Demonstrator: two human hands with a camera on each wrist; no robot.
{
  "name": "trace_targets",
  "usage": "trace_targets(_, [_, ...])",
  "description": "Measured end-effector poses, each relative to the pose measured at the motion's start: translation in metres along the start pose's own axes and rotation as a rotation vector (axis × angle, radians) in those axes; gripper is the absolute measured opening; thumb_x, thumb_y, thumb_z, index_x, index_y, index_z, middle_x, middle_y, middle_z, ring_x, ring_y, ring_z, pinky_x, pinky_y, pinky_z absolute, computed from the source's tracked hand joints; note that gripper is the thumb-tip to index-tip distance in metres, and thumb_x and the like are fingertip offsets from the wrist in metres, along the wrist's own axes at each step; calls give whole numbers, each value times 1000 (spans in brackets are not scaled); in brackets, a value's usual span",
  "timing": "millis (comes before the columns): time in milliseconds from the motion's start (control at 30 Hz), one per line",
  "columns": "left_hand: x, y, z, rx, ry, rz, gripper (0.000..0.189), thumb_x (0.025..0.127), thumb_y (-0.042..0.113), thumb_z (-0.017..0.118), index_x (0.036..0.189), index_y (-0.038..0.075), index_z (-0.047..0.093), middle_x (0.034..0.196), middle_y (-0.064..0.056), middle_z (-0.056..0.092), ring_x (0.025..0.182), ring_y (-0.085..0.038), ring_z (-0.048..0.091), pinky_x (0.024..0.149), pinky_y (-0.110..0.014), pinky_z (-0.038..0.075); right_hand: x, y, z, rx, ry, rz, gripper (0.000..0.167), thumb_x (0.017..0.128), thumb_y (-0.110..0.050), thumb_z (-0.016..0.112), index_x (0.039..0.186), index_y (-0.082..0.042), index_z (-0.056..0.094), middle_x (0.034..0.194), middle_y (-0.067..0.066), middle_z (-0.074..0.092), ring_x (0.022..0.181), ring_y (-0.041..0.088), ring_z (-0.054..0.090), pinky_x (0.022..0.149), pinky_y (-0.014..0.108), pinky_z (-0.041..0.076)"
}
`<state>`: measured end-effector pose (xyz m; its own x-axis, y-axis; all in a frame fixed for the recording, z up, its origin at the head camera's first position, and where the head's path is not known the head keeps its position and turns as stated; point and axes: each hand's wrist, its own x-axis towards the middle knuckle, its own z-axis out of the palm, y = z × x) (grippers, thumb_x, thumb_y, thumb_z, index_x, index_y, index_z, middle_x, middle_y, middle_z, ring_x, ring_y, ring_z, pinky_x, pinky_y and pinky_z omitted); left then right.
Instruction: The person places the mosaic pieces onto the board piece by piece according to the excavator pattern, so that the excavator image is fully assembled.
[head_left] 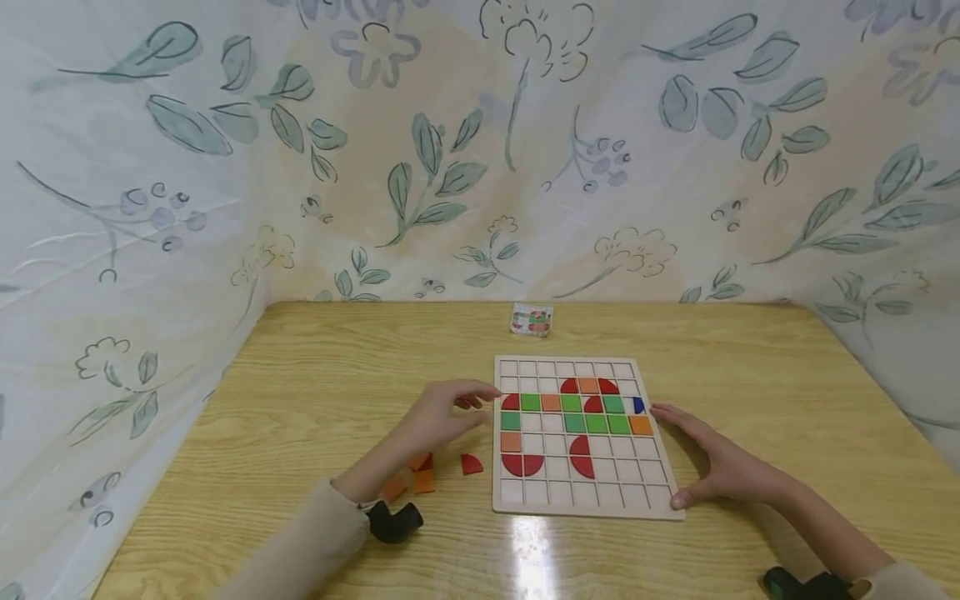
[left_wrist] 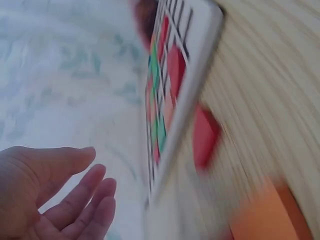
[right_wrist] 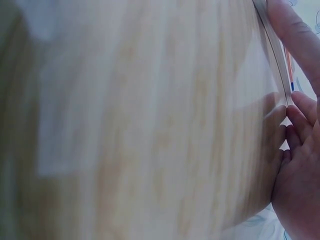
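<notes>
A pale wooden grid board (head_left: 557, 492) lies flat on the table, with red quarter-circle pieces (head_left: 533, 464), green squares (head_left: 596, 424), orange squares (head_left: 641, 426) and one small blue piece (head_left: 638, 405) set in its cells. My left hand (head_left: 442, 417) hovers at the board's left edge, fingers loosely bent. In the left wrist view, nothing sits between the thumb and fingers (left_wrist: 82, 197). Along the board's right side rests my right hand (head_left: 731, 467), thumb on the near corner and extended fingers touching the edge farther up.
One loose red quarter-circle (head_left: 471, 464) lies left of the board. Beside it, partly under my left forearm, are several orange and red pieces (head_left: 423, 481). A small printed pattern card (head_left: 532, 320) lies beyond the board, near the table's far edge. Floral cloth (head_left: 450, 150) hangs behind.
</notes>
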<state>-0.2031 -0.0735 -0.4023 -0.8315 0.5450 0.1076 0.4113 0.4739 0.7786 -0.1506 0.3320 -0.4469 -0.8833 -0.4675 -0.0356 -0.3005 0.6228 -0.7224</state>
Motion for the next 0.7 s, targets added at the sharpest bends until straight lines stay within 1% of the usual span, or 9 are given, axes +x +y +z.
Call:
trace_targets(67, [-10,-12,-12,-28,24,-28,27,86,8,64,113,6,64,109,-10,66,95,-22,61,83,-31,49,0,-1,0,4,-4,8,102,63,-29,84,145,-17,25,149,17,20,124,-20,6,110,28,12])
trace_targets(100, [-16,-18,-17,-38,24,-38,27,86,8,63,113,6,64,110,-11,65,96,-23,61,84,-32,49,1,-1,0,6,-7,16,102,63,-28,84,145,-17,25,149,16,20,124,-20,7,111,42,14])
trace_targets(167, [-26,-29,-26,-38,15,-47,27,87,6,61,114,6,64,112,-10,65,100,-25,60,86,-35,49,1,-2,-1,12,-11,31,102,62,-28,84,145,-17,25,149,17,20,124,-19,7,100,65,16])
trace_targets(200, [-30,-35,-31,-34,4,-48,26,88,5,60,114,6,64,112,-10,64,102,-25,59,86,-36,49,2,-3,-1,14,-13,36,102,62,-27,84,145,-18,25,149,17,20,124,-19,7,93,72,16])
trace_targets(300, [-42,-47,-41,3,-41,-28,28,88,0,57,114,7,64,113,-8,64,106,-27,58,88,-38,48,1,-2,-1,12,-10,41,103,62,-27,84,145,-17,25,149,17,20,124,-19,7,92,72,16])
trace_targets(433, [-53,-56,-48,8,-170,-10,34,85,-4,58,117,8,62,117,-6,62,111,-25,55,92,-38,45,0,-2,-1,7,-5,42,103,61,-28,85,145,-18,25,149,17,20,124,-19,7,93,71,16])
trace_targets(533, [-59,-57,-49,-25,-245,-45,40,81,0,65,119,12,61,118,-1,62,111,-20,54,94,-34,43,0,-3,0,5,-5,42,103,61,-28,84,145,-18,25,149,17,20,125,-18,7,93,72,16])
trace_targets(600, [-61,-56,-47,-37,-250,-69,42,79,4,68,119,15,62,117,2,62,109,-17,54,92,-31,43,1,-3,0,6,-5,42,103,61,-28,85,145,-18,26,149,17,20,126,-17,7,93,72,16])
trace_targets(700, [-64,-55,-43,-29,-221,-89,41,78,7,71,117,17,63,114,5,63,106,-15,55,91,-30,44,1,-3,0,15,-12,44,103,62,-28,84,145,-17,25,149,17,19,126,-17,7,93,72,15])
